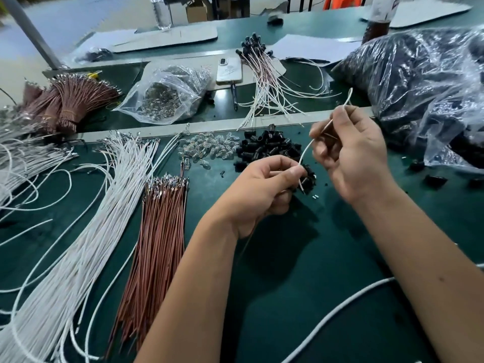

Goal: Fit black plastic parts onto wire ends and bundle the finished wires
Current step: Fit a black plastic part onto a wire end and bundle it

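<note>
Between both hands' pinching fingers (293, 174), one white wire (305, 152), above black plastic parts (267, 148).

Matt black plastic caps (267, 148) beyond the left hand (258, 189), glossy crinkled plastic bag (424, 82) past the right hand (351, 153)

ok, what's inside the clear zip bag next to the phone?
The clear bag holds a heap of small clear glass bulbs, like the loose pile on the mat. Crumpled plastic and glare hide the bottom of the heap, so anything else in there can't be seen.
</note>
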`<move>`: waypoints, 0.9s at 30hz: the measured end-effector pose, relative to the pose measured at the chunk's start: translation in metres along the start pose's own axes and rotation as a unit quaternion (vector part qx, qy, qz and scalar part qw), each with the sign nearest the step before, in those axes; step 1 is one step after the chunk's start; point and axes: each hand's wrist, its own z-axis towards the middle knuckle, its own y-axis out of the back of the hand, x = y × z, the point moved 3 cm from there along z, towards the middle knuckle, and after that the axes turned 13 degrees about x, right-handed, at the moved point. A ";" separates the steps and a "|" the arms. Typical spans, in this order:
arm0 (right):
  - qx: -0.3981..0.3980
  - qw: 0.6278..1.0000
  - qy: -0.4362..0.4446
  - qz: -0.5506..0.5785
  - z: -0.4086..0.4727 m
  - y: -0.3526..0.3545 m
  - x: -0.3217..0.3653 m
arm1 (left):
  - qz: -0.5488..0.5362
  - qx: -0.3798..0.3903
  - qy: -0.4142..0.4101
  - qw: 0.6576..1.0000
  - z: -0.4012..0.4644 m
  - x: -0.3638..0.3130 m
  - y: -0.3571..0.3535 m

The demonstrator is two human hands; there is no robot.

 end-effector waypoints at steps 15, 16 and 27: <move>0.154 0.972 -0.130 -0.122 -0.012 -0.008 -0.013 | -0.043 -0.013 -0.037 0.998 -0.001 0.000 0.004; 0.148 0.974 -0.124 -0.116 -0.012 -0.008 -0.012 | -0.043 -0.015 -0.038 0.998 -0.001 0.000 0.004; 0.104 0.989 -0.103 -0.024 -0.007 -0.003 -0.009 | -0.027 -0.059 -0.052 0.997 -0.001 0.002 0.008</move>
